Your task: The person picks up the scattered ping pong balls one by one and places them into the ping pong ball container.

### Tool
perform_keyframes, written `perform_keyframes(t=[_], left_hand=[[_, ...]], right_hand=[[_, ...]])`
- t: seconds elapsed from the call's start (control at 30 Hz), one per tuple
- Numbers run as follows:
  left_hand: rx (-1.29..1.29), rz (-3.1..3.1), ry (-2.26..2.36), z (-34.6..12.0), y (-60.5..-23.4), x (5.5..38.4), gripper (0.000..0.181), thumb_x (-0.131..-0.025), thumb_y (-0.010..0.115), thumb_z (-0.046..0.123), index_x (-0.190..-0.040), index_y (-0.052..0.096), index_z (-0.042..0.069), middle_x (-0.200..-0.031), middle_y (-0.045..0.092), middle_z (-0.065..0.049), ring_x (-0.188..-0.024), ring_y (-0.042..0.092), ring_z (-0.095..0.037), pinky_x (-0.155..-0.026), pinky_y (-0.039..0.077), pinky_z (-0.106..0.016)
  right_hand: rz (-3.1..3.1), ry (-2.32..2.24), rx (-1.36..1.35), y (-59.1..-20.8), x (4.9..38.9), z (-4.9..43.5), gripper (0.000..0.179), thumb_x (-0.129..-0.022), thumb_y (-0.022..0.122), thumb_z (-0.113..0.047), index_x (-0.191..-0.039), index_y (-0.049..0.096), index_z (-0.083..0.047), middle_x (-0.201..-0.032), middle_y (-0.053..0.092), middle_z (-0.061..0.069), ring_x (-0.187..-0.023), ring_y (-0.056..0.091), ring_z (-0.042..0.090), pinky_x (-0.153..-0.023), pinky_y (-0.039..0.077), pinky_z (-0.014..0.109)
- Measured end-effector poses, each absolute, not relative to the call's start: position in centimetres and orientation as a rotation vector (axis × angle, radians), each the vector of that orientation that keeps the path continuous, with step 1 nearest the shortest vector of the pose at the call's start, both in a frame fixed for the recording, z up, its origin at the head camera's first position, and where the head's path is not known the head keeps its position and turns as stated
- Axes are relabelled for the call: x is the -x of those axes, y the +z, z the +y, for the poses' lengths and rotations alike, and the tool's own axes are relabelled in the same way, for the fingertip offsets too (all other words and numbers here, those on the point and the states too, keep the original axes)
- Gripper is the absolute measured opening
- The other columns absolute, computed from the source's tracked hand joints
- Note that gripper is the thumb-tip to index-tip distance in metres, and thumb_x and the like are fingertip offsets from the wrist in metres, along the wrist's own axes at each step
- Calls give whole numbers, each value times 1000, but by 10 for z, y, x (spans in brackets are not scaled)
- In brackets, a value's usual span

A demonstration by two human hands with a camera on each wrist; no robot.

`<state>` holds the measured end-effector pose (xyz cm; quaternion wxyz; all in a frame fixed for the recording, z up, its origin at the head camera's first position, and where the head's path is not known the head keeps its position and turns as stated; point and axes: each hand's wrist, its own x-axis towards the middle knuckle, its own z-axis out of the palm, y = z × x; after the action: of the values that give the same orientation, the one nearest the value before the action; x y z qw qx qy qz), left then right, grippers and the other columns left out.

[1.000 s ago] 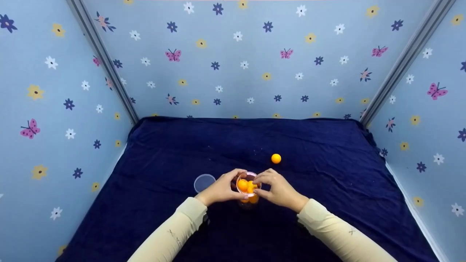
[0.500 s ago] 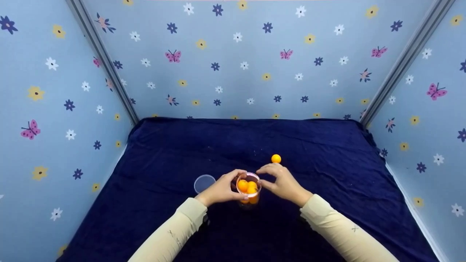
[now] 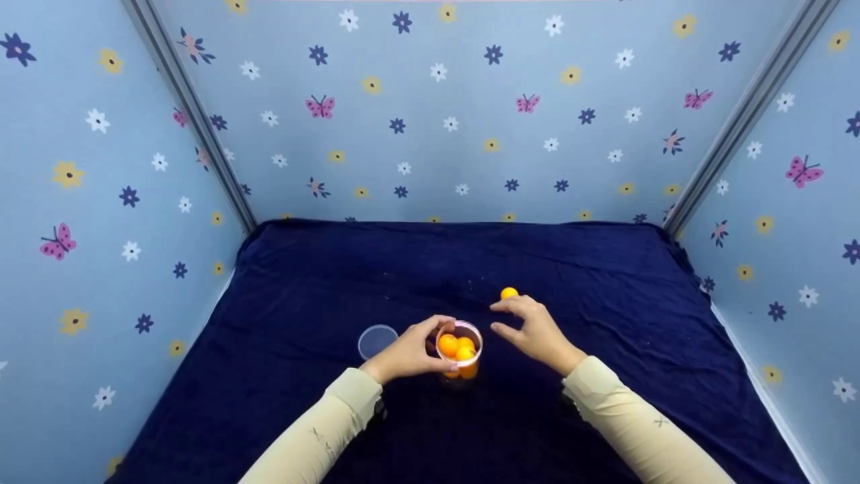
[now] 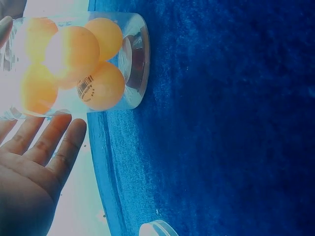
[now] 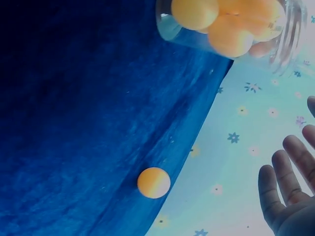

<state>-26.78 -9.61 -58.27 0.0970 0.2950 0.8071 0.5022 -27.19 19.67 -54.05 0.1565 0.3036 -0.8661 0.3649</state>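
A clear plastic jar (image 3: pixel 459 371) with several orange table tennis balls (image 4: pixel 73 53) inside stands upright on the dark blue cloth. My left hand (image 3: pixel 408 349) grips it near the rim, thumb in front and fingers behind. To the right of the jar, my right hand (image 3: pixel 537 335) is in the air with its fingers spread and nothing between them. One loose orange table tennis ball (image 5: pixel 154 183) lies on the cloth, partly hidden behind the right hand's fingers in the head view.
A round translucent lid (image 3: pixel 376 341) lies on the cloth left of the jar, partly covered by the left hand. The blue cloth (image 3: pixel 591 269) reaches back to flowered walls (image 3: pixel 430 148) on three sides.
My right hand has drawn away from the jar's mouth, moving right and toward the loose ball. The balls in the jar are now uncovered. My left hand keeps its hold.
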Motion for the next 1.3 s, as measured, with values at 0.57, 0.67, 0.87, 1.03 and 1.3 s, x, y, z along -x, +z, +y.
perform_keyframes(t=[0.57, 0.67, 0.87, 1.03, 1.3], left_hand=[[-863, 2376, 1506, -98, -584, 267, 80, -84, 96, 26, -150, 57, 4, -144, 68, -18, -119, 70, -28, -101, 62, -48], [-864, 2369, 1513, -97, -584, 267, 80, -84, 96, 25, -150, 57, 3, -144, 68, -20, -120, 70, -29, -101, 63, -48], [-843, 2346, 1525, -97, -584, 267, 81, -84, 95, 23, -151, 55, 2, -146, 66, -23, -122, 69, -29, -102, 63, -46], [-851, 2353, 1519, -96, -584, 267, 80, -85, 95, 23, -151, 56, 3, -146, 67, -21, -122, 69, -28, -101, 63, -46], [-852, 2357, 1516, -96, -583, 267, 79, -84, 95, 24, -150, 57, 2, -144, 68, -19, -120, 70, -28, -101, 63, -49]], right_hand=[[-2588, 1129, -738, -569, 282, 211, 32, -89, 87, -3, -118, 77, 5, -111, 78, 22, -101, 71, 44, -90, 60, 60], [-2608, 1119, -709, -574, 285, 213, 33, -89, 87, -4, -120, 77, 5, -111, 77, 23, -101, 71, 44, -91, 60, 59], [-2617, 1100, -638, -580, 290, 219, 37, -87, 89, -4, -121, 76, 5, -113, 77, 21, -102, 71, 41, -93, 59, 52], [-2613, 1114, -613, -583, 296, 222, 41, -86, 89, -2, -123, 75, 6, -118, 76, 23, -103, 72, 43, -96, 60, 54], [-2629, 1142, -587, -587, 306, 225, 46, -86, 89, -1, -126, 71, 9, -123, 73, 26, -107, 70, 47, -99, 59, 58]])
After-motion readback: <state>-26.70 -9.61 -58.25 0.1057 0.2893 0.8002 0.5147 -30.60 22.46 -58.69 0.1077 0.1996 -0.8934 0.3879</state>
